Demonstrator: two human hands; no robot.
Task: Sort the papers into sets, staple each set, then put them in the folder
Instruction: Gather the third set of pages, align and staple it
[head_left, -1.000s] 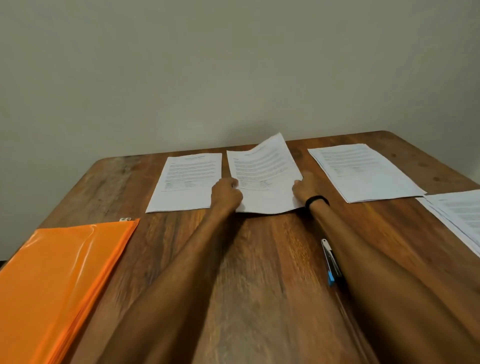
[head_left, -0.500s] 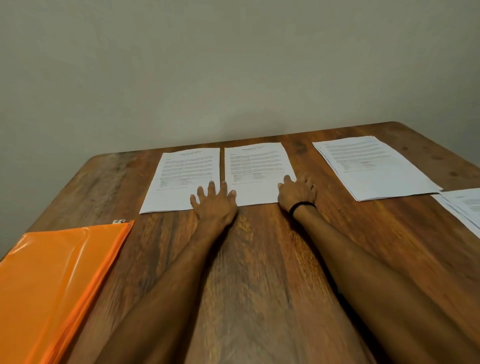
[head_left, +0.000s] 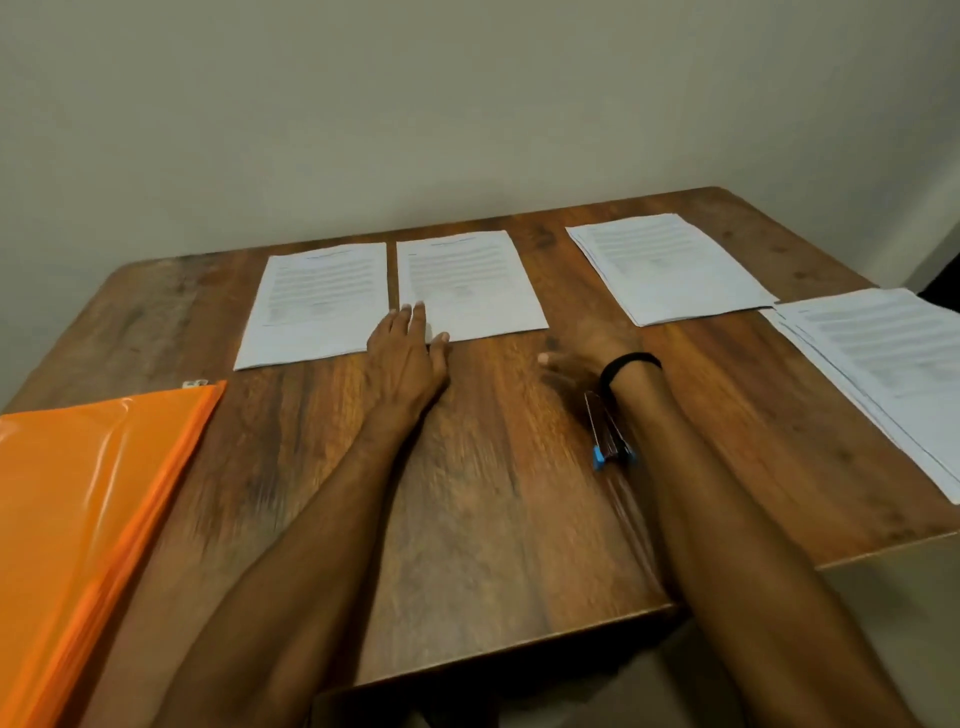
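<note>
Four lots of printed papers are laid out on the wooden table (head_left: 493, 493): a sheet at eleven o'clock (head_left: 317, 304), a second sheet at twelve (head_left: 470, 283), a thicker stack at one (head_left: 670, 267) and a fanned stack at three (head_left: 883, 374). The orange folder (head_left: 88, 509) lies closed at nine, well apart from them. The left hand (head_left: 408, 358) is spread flat and empty, its fingertips resting on the near corner of the twelve-o'clock sheet. The right hand (head_left: 582, 353) is blurred; it appears loosely open with nothing gripped, though that cannot be told for certain. The stapler (head_left: 608, 434), dark with a blue end, lies just beside the right wrist.

Sorting appears still in hand, since nothing is seen stapled. It is best done if each sheet is squared against its set before anything is fastened. The sheet should be pinned lightly by the left hand so it is not skidded across the smooth wood. The stapler should be taken up only once the edges are flush, and applied at a top corner.
</note>
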